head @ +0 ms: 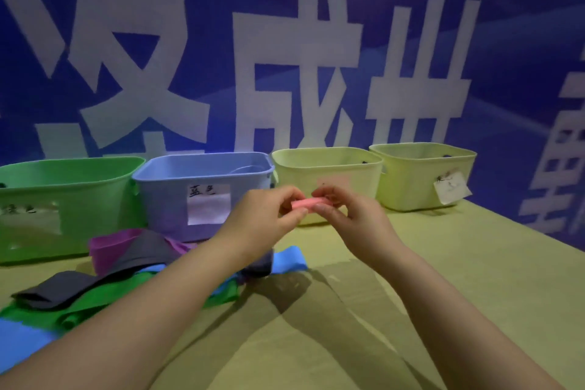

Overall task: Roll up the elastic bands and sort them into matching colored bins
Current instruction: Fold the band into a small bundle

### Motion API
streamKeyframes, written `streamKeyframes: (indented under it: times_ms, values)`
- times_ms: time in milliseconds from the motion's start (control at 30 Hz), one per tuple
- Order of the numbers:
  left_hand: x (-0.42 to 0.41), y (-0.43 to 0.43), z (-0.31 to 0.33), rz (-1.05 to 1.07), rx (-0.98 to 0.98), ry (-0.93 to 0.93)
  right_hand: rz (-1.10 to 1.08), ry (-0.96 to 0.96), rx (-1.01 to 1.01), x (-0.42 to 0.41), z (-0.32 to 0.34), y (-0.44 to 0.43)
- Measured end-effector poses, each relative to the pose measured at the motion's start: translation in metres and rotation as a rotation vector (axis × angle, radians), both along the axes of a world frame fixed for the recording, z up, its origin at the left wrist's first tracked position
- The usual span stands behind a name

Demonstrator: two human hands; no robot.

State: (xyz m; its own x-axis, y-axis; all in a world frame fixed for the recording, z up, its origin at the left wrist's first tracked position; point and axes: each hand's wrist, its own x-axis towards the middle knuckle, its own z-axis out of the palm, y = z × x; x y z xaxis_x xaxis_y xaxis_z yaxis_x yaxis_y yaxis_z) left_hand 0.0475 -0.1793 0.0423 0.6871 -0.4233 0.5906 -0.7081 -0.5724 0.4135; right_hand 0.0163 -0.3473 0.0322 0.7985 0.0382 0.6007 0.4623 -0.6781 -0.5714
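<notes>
- The pink band [302, 203] looked soft, light and springy. I judged that a loose roll would uncoil, so pinching it at both ends seemed the safest hold.
- It showed as a short, flattish pink roll, largely hidden by fingers.
- The left hand [264, 215] and the right hand [354, 222] each pinched one end, holding it in the air just right of the blue bin [167, 199].
- Purple, black, green and blue bands [126, 260] lay heaped on the surface [459, 263] before that bin.
</notes>
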Motion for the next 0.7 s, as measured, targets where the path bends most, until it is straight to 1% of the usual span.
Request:
streamKeyframes:
  times_ms: [100,200,400,533,700]
  values:
    - [0.016,-0.031,0.001,-0.017,0.106,-0.081,-0.046,-0.010,-0.095,0.013,0.001,-0.033]
    - [0.032,-0.053,0.007,-0.022,0.160,-0.135,-0.045,-0.003,-0.120,0.026,0.006,-0.054]
    - [0.077,-0.084,0.025,0.047,0.164,-0.240,-0.095,-0.038,-0.132,0.074,0.029,-0.075]
    - [0.114,-0.097,0.034,0.138,0.168,-0.244,-0.171,-0.046,-0.124,0.113,0.038,-0.079]
    - [0.146,-0.095,0.028,0.207,0.208,-0.160,-0.226,0.020,-0.192,0.146,0.033,-0.076]
